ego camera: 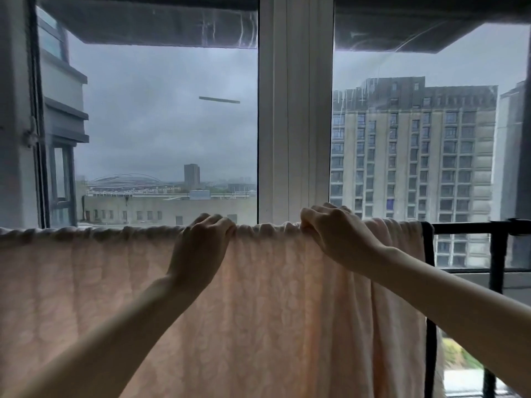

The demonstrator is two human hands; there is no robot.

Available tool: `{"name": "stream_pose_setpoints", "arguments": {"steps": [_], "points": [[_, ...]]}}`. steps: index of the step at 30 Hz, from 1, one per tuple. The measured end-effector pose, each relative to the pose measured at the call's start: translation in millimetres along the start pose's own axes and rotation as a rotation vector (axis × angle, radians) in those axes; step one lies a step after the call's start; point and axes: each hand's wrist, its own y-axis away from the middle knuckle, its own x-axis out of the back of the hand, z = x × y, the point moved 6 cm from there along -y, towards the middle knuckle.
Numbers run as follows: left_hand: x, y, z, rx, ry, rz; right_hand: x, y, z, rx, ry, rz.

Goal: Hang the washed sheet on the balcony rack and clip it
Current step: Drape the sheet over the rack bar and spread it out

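Both hands grip the bunched top fold of the sheet (258, 297) where it drapes over the rack (471, 227): left hand (201, 248) with fingers curled over the fold, right hand (336, 237) pinching it. No clip is visible, so a one-sided tug could slide the damp cloth off. Bare rail remains rightward; the window frame (296, 110) stands close behind.

We see a black rack (429, 282), top rail mostly hidden; a pale peach sheet (258, 311) drapes over it, gathered along the rail, hanging down in folds.
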Motion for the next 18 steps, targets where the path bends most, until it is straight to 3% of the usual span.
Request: {"name": "stream_pose_setpoints", "arguments": {"steps": [7, 12, 18], "points": [[-16.8, -22.8, 20.5, 0.045, 0.099, 0.026, 0.3, -15.6, 12.6, -0.18, -0.072, 0.043], [-19.1, -29.3, -8.2, 0.231, 0.053, -0.008, -6.3, -12.3, 46.6, -0.303, -0.137, -0.048], [-24.0, -23.0, 23.8, 0.009, 0.176, -0.113, 3.7, 2.9, 51.0, -0.223, -0.178, -0.143]]}}
